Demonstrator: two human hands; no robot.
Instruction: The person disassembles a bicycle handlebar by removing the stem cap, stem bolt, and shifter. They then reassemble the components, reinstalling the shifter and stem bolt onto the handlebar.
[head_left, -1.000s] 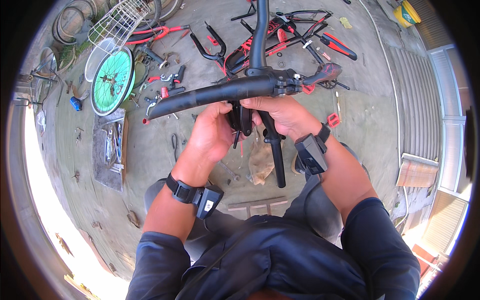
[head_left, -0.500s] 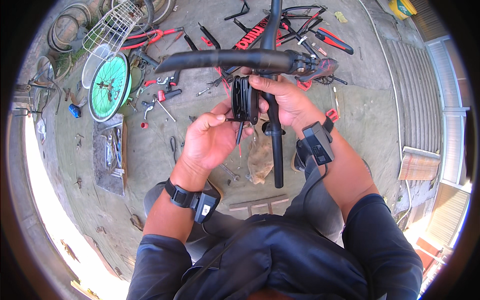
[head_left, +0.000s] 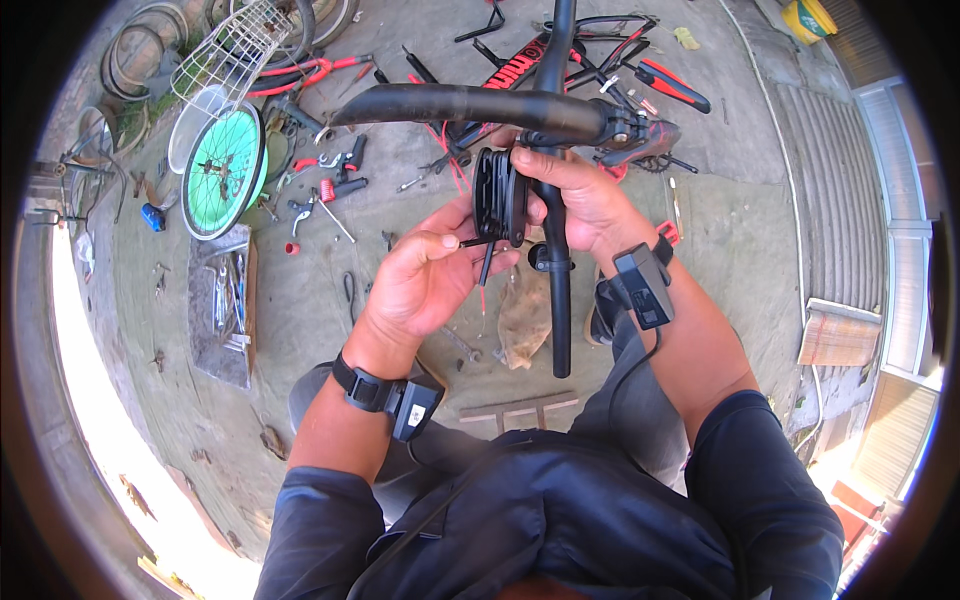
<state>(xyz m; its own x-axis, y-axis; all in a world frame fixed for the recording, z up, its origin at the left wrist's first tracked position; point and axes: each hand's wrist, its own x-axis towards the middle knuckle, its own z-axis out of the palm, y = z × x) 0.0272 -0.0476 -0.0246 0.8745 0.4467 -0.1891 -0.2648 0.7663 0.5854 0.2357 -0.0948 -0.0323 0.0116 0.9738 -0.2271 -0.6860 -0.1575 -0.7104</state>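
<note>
A folding tool [head_left: 495, 190] is gripped by the right hand [head_left: 585, 200] beside the handlebar [head_left: 460, 104]; its unfolded key [head_left: 476, 241] is touched by the left hand [head_left: 420, 280] (whether pinched cannot be told). Probably stiff and light, the tool is best held by its sides.

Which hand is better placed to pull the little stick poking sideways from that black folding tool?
Probably the left hand: its thumb is at the little stick poking from the black folding tool. The right hand seems busy, its thumb on the tool's upper end.
</note>
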